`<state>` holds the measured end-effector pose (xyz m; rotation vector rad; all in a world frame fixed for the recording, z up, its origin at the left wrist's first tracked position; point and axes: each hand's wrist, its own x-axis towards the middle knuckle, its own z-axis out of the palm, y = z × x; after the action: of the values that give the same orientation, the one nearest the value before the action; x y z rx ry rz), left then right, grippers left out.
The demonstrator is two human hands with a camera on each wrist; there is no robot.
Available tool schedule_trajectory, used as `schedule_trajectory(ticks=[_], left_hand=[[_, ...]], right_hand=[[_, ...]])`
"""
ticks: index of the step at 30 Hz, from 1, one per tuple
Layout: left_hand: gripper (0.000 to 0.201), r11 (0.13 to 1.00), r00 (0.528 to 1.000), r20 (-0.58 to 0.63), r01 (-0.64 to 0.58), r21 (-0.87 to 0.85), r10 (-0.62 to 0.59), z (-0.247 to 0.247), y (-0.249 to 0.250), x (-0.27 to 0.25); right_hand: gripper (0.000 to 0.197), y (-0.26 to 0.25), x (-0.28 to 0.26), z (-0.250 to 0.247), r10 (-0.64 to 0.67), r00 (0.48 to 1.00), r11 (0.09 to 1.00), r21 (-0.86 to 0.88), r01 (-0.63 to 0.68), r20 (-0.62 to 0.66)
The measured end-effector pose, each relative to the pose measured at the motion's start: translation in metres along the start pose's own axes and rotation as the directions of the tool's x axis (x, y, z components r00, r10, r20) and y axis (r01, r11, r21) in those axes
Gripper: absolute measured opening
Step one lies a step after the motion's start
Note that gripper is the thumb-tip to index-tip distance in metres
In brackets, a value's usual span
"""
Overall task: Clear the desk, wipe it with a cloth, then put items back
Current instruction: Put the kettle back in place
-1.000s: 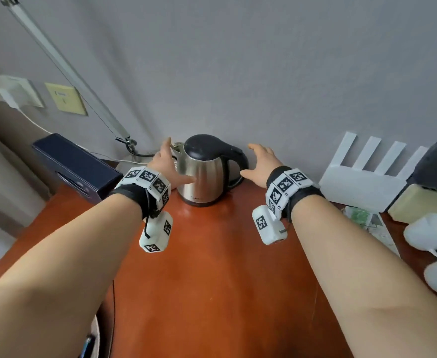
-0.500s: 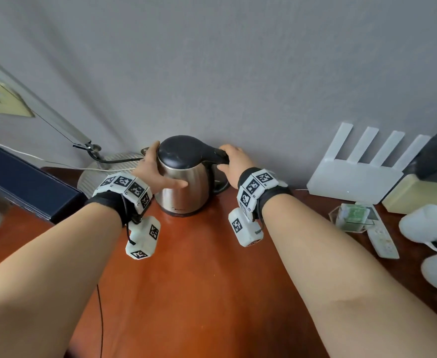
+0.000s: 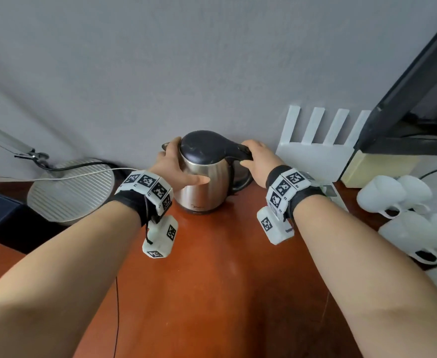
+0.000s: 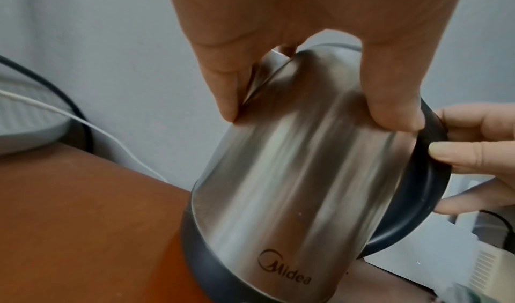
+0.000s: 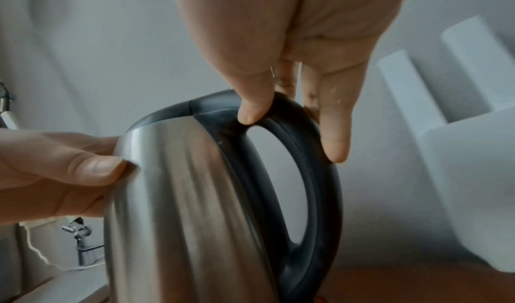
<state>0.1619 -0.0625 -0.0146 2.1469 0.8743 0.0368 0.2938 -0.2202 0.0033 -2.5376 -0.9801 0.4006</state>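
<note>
Cupping the brushed-steel kettle point(image 3: 204, 182) body, my left hand point(image 3: 172, 167) curls its grip round it. My right hand point(image 3: 260, 161) pinches the looped black plastic handle point(image 5: 309, 175) above the glossy wooden table point(image 3: 212, 293).

Brushed-silver kettle point(image 3: 202, 182) with black lid and handle, red-brown desk point(image 3: 212, 280), white router point(image 3: 313, 161), grey wall point(image 3: 212, 60).

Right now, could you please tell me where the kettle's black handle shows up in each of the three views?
Head: black handle at centre, on the kettle's right, under the right hand.
Left wrist: at the right edge, beside the steel body.
Right wrist: the centre loop.
Shared landmark: white router.
</note>
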Motion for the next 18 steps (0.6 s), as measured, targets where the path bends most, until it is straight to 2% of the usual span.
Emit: schedule_trajectory(ticks=[10,18], left_hand=[[0.116,0.999,0.996,0.085,-0.034,0.016,0.033,0.070,0.051,0.007],[0.116,0.999,0.995,0.090,-0.036,0.038,0.032,0.103,0.076,0.013]], right_hand=[[0.034,0.080,-0.017,-0.029,0.064,0.998,0.998,0.011,-0.064,-0.007],[0.038,0.114,-0.016,-0.041,0.102,0.995,0.995,-0.009,-0.102,-0.023]])
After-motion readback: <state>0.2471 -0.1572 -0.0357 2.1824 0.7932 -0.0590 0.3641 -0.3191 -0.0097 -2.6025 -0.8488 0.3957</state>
